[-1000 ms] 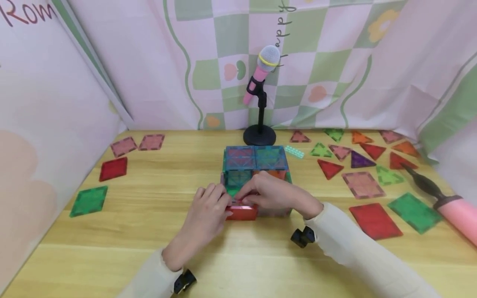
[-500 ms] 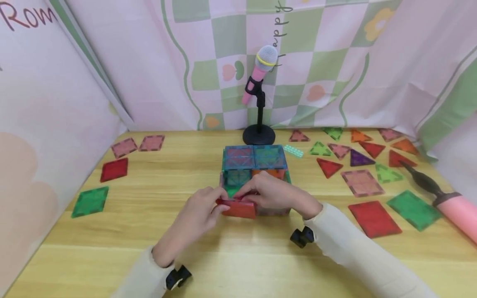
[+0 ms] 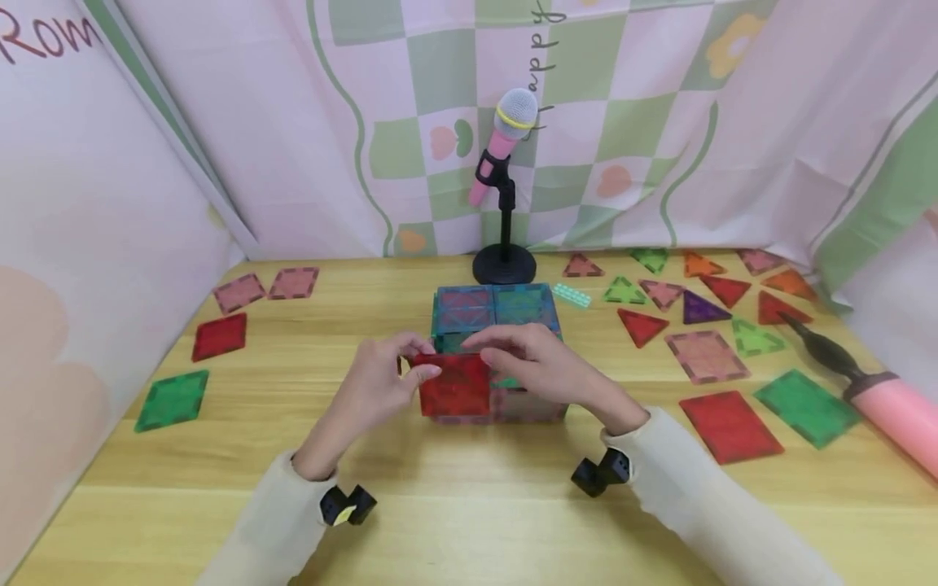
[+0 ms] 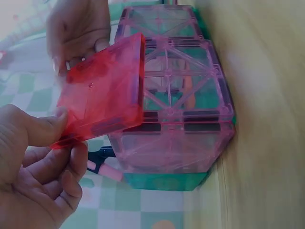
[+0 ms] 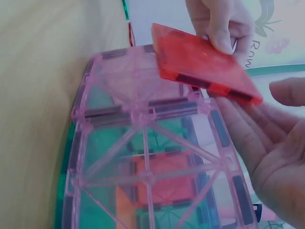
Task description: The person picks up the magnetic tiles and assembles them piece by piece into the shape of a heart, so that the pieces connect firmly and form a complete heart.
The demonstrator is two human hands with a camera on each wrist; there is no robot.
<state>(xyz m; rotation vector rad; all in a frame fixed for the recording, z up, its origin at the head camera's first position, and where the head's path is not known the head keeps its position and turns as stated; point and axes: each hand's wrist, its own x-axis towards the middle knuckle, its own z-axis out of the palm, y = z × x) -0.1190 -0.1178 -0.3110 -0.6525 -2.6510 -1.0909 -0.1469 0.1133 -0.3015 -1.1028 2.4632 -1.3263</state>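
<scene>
My left hand (image 3: 374, 382) pinches a red square magnetic tile (image 3: 458, 391) between thumb and fingers at its left edge. The tile is raised and tilted before the upper front of a box of translucent magnetic tiles (image 3: 528, 407). Fingers of my right hand (image 3: 545, 362) reach over the box beside the tile's upper right corner; in the right wrist view its thumb stands apart from them. Pink square tiles (image 4: 176, 81) form the box's front wall, and blue-edged tiles (image 3: 523, 305) cover its back top. Part of the box's interior is hidden behind the red tile and hands.
Behind the box stands a pink microphone (image 3: 501, 146) on a black stand (image 3: 504, 264). Several triangle and square tiles lie at right, including a purple triangle (image 3: 705, 308), near a pink pump-like tool (image 3: 894, 415). Green (image 3: 172, 400), red (image 3: 220, 337) and pink tiles (image 3: 293, 283) lie at left.
The red tile has come up from the box's lower front and turned its broad face toward the head view. My left hand has risen with it; my right hand's fingers have straightened.
</scene>
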